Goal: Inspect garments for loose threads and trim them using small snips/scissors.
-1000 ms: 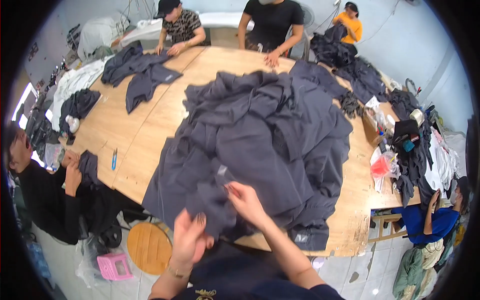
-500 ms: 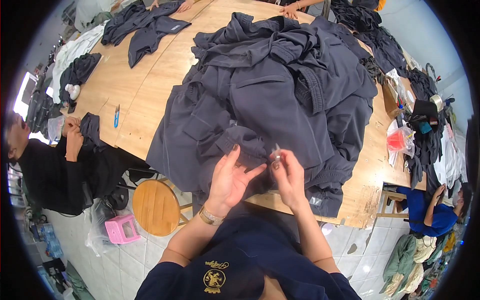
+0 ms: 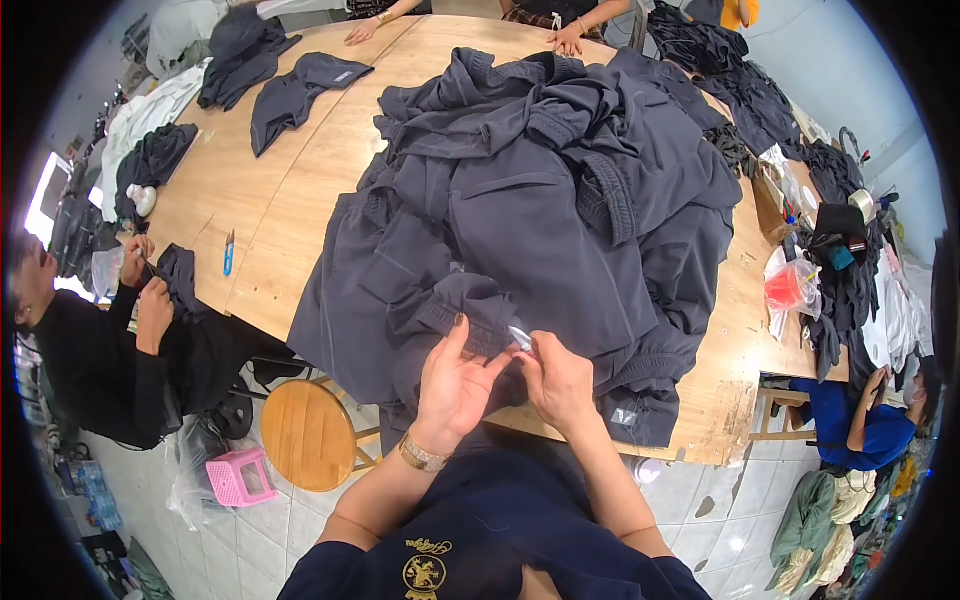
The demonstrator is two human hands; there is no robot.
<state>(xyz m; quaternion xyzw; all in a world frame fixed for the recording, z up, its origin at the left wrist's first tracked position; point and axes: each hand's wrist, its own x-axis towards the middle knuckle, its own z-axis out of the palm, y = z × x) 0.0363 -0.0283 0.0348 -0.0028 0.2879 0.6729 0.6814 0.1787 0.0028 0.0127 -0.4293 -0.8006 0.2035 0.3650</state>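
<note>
My right hand (image 3: 562,378) is closed around small metal thread snips (image 3: 520,338), their pale blades pointing up and left beside the fingertips of my left hand. My left hand (image 3: 455,388) is palm up with the thumb raised and the fingers stretched out. It sits just in front of a gathered elastic cuff (image 3: 462,312) on a dark grey garment; whether the fingers touch the cloth I cannot tell. A big heap of dark grey garments (image 3: 530,225), with seams and elastic edges showing, spreads over the wooden table (image 3: 300,190) beyond both hands.
Blue-handled snips (image 3: 229,253) lie left on the table. A person in black (image 3: 100,350) sits at the left, another in blue (image 3: 860,425) at the right. Hands rest on the far edge. A round wooden stool (image 3: 308,435) and a pink plastic stool (image 3: 240,478) stand below left.
The thread snips in my right hand have moved down and left, close to my left fingertips. My left hand has shifted slightly down. The far person's hands have moved on the table.
</note>
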